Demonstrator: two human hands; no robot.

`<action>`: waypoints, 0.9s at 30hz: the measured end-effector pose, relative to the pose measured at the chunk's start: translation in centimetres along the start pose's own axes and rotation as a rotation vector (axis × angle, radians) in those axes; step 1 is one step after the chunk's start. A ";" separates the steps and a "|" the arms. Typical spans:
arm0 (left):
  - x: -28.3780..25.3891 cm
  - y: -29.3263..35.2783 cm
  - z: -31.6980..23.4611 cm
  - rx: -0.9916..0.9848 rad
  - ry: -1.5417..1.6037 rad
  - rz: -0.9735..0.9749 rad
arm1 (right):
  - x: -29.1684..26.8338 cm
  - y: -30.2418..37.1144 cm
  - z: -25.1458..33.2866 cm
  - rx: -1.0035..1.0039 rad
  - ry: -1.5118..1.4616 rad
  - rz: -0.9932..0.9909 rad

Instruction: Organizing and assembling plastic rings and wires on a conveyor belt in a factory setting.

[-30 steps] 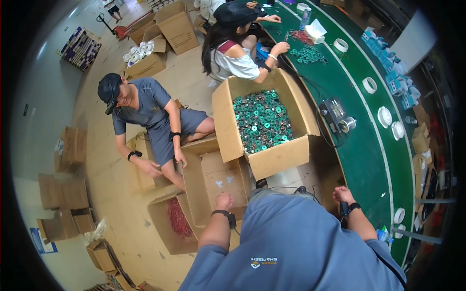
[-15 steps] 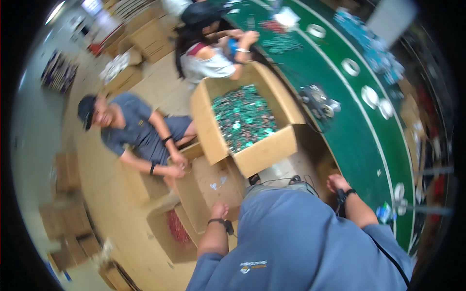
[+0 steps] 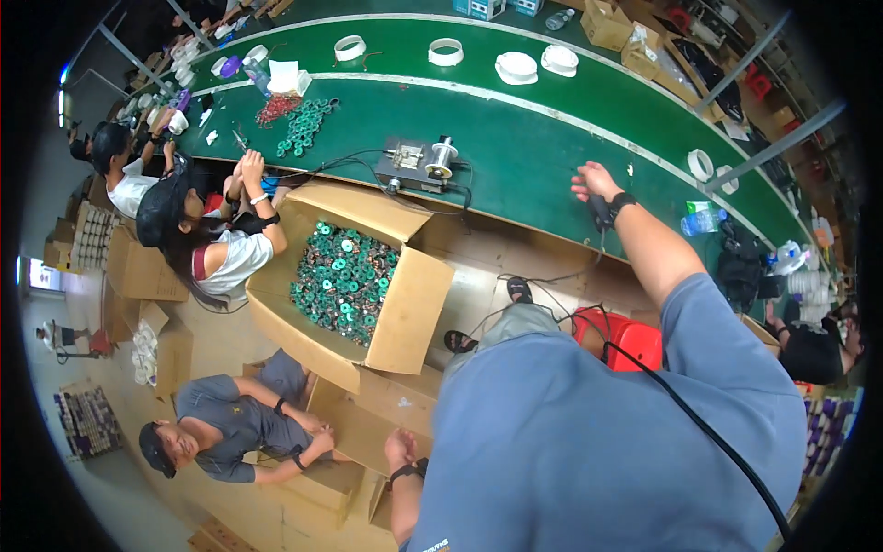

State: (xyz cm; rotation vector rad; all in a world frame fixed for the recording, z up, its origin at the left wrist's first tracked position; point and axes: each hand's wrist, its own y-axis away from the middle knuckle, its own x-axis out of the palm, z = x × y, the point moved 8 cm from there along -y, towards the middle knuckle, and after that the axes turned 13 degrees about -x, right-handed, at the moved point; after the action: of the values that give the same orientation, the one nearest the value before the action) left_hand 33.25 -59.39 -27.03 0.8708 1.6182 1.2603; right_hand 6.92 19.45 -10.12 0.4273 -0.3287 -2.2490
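Observation:
My right hand (image 3: 596,181) hangs over the near edge of the green worktable, fingers loosely apart and nothing seen in them. Down at lower centre, my left hand (image 3: 401,448) is curled closed beside an open cardboard box (image 3: 363,419), with no object visible in it. Left of the right hand, a small grey device with a wire spool (image 3: 441,156) sits on the worktable (image 3: 524,170). A big open carton (image 3: 405,308) full of small green ring-shaped coil parts (image 3: 345,281) stands against the table's front.
A seated co-worker (image 3: 225,419) is at lower left; another (image 3: 221,244) works at the table. Green coils (image 3: 306,126) and a red bundle (image 3: 276,110) lie there. White rings (image 3: 446,52) line the belt behind. A red stool (image 3: 618,339) and cables (image 3: 552,276) are beside me.
My view has swung right, so the table now spans the top and the carton appears farther left. My right hand has risen from beside the table edge to above its surface.

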 end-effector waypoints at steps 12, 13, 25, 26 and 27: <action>6.8 3.9 -1.3 0.119 -0.042 0.012 | 0.1 5.3 -14.7 0.339 0.279 0.442; 7.8 4.5 -1.6 0.125 -0.028 0.008 | -1.0 3.9 -14.7 0.327 0.285 0.446; 27.7 9.7 -3.5 0.480 -0.209 0.065 | -13.3 -6.6 -17.0 0.396 0.331 0.488; 30.9 11.4 -4.4 0.549 -0.232 0.167 | -14.9 -6.5 -17.3 0.418 0.313 0.461; 30.9 11.5 -4.0 0.602 -0.230 0.016 | -14.5 -5.8 -16.8 0.435 0.309 0.478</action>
State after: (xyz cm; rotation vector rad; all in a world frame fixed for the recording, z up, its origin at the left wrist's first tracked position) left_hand 18.32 -30.08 -22.27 1.3391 1.8245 0.6433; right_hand 18.79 32.65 -24.66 0.8180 -0.6809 -1.6111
